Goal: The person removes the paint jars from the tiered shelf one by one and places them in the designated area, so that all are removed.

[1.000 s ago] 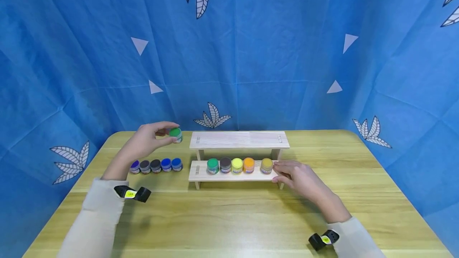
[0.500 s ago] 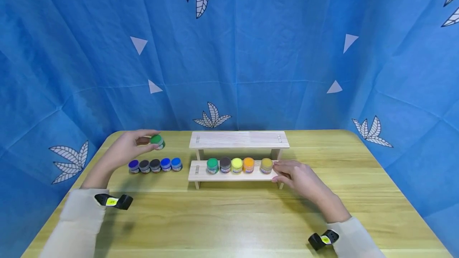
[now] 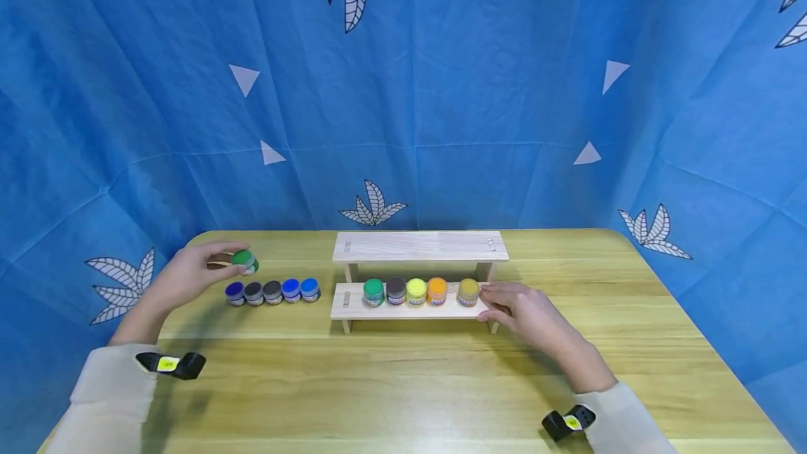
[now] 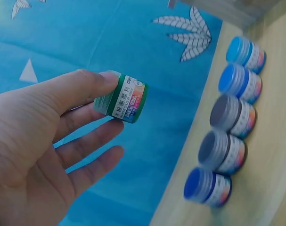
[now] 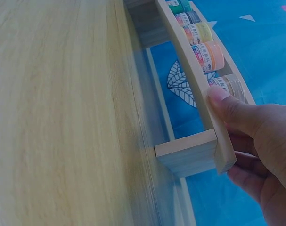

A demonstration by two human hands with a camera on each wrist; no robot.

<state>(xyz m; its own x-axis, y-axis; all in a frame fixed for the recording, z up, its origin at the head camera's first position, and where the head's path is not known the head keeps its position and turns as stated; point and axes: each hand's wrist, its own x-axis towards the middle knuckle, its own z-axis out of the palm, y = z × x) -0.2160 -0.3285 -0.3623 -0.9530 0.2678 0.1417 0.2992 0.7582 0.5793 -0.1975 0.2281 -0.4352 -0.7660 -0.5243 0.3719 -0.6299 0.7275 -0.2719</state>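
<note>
My left hand [image 3: 185, 274] pinches a small green-lidded paint jar [image 3: 244, 262] between thumb and fingers, above the table's left side. In the left wrist view this jar [image 4: 128, 99] is tilted, label outward, with the lower fingers spread apart from it. On the right, my right hand [image 3: 529, 314] grips the right end of the lower step of a two-tier wooden rack [image 3: 416, 246]. Its thumb lies on the front edge beside a dark yellow paint jar [image 3: 468, 292]. Farther left on that step stand an orange jar [image 3: 437, 291], a yellow jar [image 3: 416, 292], a dark jar [image 3: 396, 291] and a green jar [image 3: 374, 292].
Left of the rack, a row of jars stands on the table [image 3: 403, 384]: a violet one [image 3: 235, 293], two dark ones, a blue one [image 3: 291, 291] and a lighter blue one [image 3: 310, 290]. A blue curtain [image 3: 473, 90] hangs behind the table.
My left hand has moved left and slightly down with the green jar, from beside the rack's upper tier to above the left end of the jar row. The right hand stays put.
</note>
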